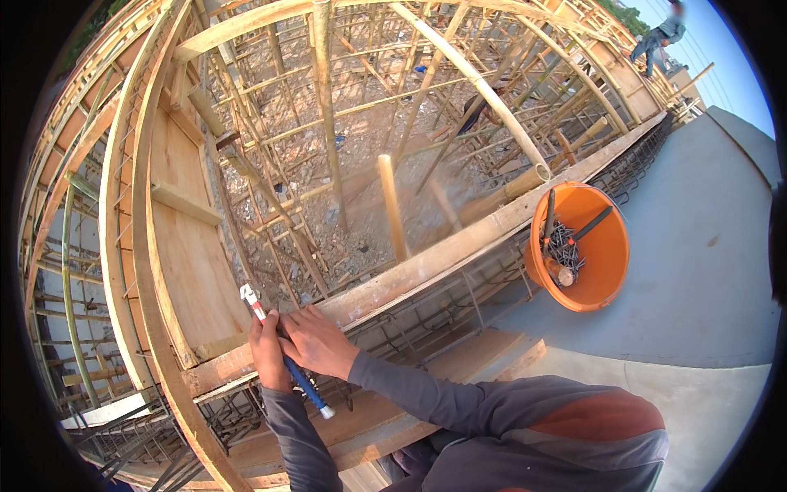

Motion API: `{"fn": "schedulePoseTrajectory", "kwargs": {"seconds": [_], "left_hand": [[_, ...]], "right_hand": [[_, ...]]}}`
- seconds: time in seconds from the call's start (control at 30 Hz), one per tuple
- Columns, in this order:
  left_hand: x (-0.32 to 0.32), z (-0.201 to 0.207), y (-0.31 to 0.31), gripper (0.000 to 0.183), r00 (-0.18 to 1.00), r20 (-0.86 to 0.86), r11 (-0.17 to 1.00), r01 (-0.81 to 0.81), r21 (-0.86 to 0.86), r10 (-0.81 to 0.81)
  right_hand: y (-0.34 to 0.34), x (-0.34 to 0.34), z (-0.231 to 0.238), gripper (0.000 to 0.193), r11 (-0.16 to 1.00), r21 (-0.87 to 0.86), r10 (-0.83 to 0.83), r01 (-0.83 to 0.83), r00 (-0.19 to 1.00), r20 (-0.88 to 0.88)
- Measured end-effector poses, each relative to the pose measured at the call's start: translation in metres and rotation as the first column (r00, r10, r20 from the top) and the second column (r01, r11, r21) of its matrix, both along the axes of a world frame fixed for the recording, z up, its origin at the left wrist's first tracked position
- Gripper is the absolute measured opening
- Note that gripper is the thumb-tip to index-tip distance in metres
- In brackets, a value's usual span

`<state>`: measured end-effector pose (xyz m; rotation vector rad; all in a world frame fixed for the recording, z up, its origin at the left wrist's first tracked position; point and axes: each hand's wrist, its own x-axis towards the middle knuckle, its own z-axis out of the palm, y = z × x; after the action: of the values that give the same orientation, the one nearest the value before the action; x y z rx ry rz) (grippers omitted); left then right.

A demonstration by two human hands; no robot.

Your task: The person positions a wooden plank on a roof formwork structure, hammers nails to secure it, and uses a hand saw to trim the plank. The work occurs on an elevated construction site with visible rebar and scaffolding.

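Note:
My left hand point(269, 354) is closed around a hammer point(305, 384) with a blue grip, a white butt end and a red-and-white neck. The pale head points up and away, past my fingers. Against it, my right hand point(318, 343) is closed with bent fingers, its thumb side at the handle; what it holds, if anything, is hidden. Both hands are at the near edge of a long timber beam point(426, 271), close to where it meets an upright plywood form panel point(188, 254) on the left.
An orange bucket point(611, 275) with nails, dark-handled tools and a wooden handle stands to the right on a grey surface point(689, 246). Rebar point(402, 332) and planks point(459, 361) lie just below the beam. Beyond it, bamboo poles point(326, 123) rise from rubble ground below. Another person point(657, 41) is far right.

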<state>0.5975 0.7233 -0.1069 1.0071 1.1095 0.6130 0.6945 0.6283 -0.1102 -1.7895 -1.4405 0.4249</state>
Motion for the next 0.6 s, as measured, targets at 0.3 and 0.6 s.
{"fn": "schedulePoseTrajectory", "kwargs": {"seconds": [0.3, 0.6], "left_hand": [[0.0004, 0.0015, 0.0, 0.015, 0.999, -0.033, 1.0, 0.011, 0.02, -0.01], [0.0011, 0.0014, -0.0004, 0.014, 1.0, -0.008, 1.0, 0.004, 0.0, -0.004]], "right_hand": [[0.0002, 0.0, -0.0004, 0.035, 1.0, -0.018, 0.007, -0.007, 1.0, -0.016], [0.0016, -0.0027, -0.003, 0.03, 0.996, 0.073, -0.047, 0.046, 0.999, 0.019]]}}
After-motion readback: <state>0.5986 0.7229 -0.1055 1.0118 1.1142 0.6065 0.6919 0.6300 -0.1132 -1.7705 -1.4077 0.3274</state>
